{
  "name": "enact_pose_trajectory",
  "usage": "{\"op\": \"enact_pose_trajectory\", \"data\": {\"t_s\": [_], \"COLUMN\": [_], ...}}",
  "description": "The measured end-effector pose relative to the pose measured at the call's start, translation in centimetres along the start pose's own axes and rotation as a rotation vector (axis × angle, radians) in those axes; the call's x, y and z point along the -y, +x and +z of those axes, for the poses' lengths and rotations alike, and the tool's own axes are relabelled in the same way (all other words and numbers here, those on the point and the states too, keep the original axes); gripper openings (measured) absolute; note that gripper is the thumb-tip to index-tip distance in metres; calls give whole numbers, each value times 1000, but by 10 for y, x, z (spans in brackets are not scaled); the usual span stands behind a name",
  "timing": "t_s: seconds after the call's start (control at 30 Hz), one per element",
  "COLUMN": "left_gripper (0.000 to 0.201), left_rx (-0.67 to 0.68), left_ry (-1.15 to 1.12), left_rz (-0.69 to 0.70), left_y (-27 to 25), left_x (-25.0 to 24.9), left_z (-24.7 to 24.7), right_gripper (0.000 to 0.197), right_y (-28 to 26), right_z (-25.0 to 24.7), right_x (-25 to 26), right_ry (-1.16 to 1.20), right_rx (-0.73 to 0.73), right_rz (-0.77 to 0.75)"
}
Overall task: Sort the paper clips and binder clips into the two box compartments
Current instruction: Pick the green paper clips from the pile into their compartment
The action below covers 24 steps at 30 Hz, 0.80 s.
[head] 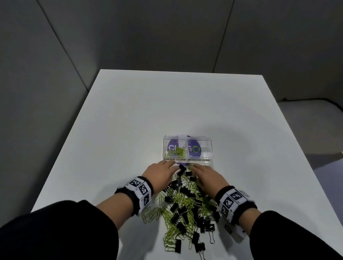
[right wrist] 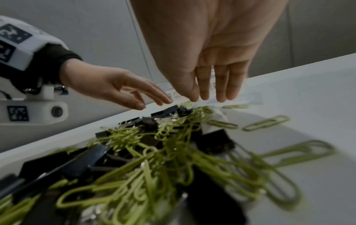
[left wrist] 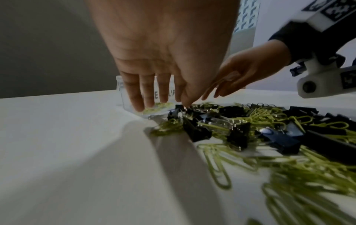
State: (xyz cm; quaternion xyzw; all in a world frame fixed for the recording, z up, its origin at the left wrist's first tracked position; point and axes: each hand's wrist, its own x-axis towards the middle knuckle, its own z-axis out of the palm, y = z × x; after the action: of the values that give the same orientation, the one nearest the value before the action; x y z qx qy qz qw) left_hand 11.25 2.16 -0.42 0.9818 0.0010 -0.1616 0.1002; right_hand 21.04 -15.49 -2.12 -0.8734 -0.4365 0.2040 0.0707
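Observation:
A clear two-compartment box (head: 211,151) stands on the white table (head: 148,109). Its left half, labelled PAPER CLIPS, holds green paper clips (head: 176,151); the right half, labelled BINDER CLIPS, looks empty. A mixed pile (head: 185,205) of green paper clips and black binder clips runs from the box front towards me. My left hand (head: 170,166) (left wrist: 150,94) hovers at the pile's far left end, fingers straight, thumb tip touching a black binder clip (left wrist: 179,107). My right hand (head: 194,168) (right wrist: 212,91) reaches over the far right end with straight fingers and holds nothing.
Loose paper clips (right wrist: 265,123) lie on the table to the right of the pile. Grey partition walls (head: 51,65) stand behind and to the left of the table. Bare tabletop extends beyond the box and on both sides of it.

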Motion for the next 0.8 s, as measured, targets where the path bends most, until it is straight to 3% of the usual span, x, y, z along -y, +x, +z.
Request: {"op": "enact_pose_trajectory", "data": {"t_s": [0.13,0.33,0.47,0.6,0.7,0.8], "left_gripper": [47,51,44,35,31,29], "left_rx": [30,36,14,-24,-34,-67], "left_ry": [-4,-61,-48,-31,-44,-54], "left_rz": [-76,-82,-38,-41,-31,-33], "left_y": [-3,-17,-21,-20,-16,-11], "left_x": [-7,-14,-14,-10,-7,-5], "left_z": [12,29,31,28,22,13], "right_gripper": [61,69,49,43,50,49], "right_y": [11,-8,-20,-16,-14,-17], "right_z": [7,21,23,10,8,14], "right_x": [15,14,14,2,-8,-8], "right_ry": [-126,-133,-64,-5,-12,-43], "right_rx": [103,113,-9,-133,-53,3], "right_rz": [-41,-52,-122,46,172,164]}}
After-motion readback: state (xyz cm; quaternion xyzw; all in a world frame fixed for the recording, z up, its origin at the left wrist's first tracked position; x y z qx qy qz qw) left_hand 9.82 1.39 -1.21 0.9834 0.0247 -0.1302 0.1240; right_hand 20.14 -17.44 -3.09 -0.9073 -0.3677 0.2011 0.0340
